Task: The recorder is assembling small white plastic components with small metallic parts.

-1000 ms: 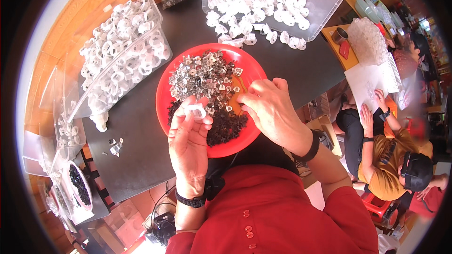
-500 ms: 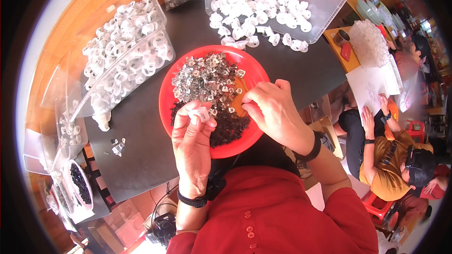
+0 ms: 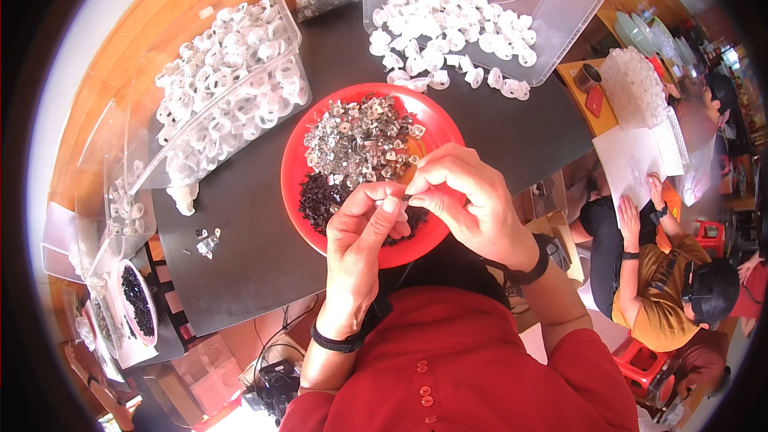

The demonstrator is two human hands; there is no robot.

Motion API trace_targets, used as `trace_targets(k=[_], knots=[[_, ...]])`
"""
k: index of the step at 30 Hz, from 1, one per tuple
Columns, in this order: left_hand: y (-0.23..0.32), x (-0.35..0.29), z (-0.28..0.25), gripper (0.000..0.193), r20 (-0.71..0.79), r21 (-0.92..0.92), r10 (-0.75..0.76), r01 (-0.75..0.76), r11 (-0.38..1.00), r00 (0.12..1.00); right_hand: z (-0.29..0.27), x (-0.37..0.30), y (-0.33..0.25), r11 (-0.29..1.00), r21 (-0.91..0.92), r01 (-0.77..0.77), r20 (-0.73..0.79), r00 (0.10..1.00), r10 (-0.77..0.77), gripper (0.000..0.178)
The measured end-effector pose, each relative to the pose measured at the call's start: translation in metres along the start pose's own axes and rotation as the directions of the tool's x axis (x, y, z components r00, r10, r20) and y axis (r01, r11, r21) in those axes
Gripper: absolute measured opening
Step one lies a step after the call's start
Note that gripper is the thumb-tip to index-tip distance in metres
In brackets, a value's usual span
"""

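My left hand point(image 3: 354, 244) is closed around a small white plastic fitting point(image 3: 399, 227), partly covered by the fingers. The thumb and forefinger of my right hand point(image 3: 474, 206) pinch a tiny dark part point(image 3: 406, 198) against it; its exact kind is too small to make out. Both hands meet over the near part of a red plastic basin point(image 3: 289, 184). Inside the basin lie a heap of small silvery metal clips point(image 3: 352, 134) and, nearer my left hand, a pile of small black pieces point(image 3: 320, 194).
White plastic fittings point(image 3: 228, 72) fill a clear bin on the left; more spill from a clear tub point(image 3: 572, 0) onto the dark table point(image 3: 256, 248). A few loose metal bits point(image 3: 208, 243) lie at left. A co-worker in a mustard shirt point(image 3: 650, 304) sits at right.
My right hand has left the basin's right side and come to my left fingertips with a tiny part. My left hand has shifted slightly right, with the white fitting still in it.
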State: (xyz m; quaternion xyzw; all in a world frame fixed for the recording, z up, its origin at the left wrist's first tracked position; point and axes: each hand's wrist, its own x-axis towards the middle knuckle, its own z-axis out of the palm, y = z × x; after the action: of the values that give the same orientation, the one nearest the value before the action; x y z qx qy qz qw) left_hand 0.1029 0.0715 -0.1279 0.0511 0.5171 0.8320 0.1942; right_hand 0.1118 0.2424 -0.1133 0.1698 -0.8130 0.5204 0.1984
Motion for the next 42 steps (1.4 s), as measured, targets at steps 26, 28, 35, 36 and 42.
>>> trace_targets(k=[26, 28, 35, 36, 42], knots=[[-0.004, 0.000, -0.007, 0.012, -0.058, -0.129, -0.048, 0.041, 0.991, 0.997, 0.007, -0.003, -0.009, 0.868, -0.430, 0.248, 0.066, 0.968, -0.244, 0.011], [-0.004, 0.000, -0.006, 0.014, -0.060, -0.133, -0.037, 0.029, 0.991, 0.998, 0.009, -0.004, -0.009, 0.874, -0.419, 0.245, 0.049, 0.967, -0.248, 0.012], [-0.007, -0.003, -0.007, 0.018, -0.086, -0.110, -0.025, 0.015, 0.994, 0.996, 0.013, -0.008, -0.008, 0.891, -0.408, 0.197, -0.009, 0.976, -0.219, 0.012], [-0.007, -0.004, -0.006, 0.020, -0.074, -0.173, -0.042, 0.029, 0.985, 0.996, 0.013, -0.009, -0.007, 0.891, -0.409, 0.196, -0.010, 0.976, -0.219, 0.012], [-0.003, -0.003, -0.002, 0.031, -0.016, -0.298, -0.083, 0.075, 0.952, 0.996, 0.011, -0.015, -0.008, 0.931, -0.353, 0.094, -0.097, 0.986, -0.136, 0.012]])
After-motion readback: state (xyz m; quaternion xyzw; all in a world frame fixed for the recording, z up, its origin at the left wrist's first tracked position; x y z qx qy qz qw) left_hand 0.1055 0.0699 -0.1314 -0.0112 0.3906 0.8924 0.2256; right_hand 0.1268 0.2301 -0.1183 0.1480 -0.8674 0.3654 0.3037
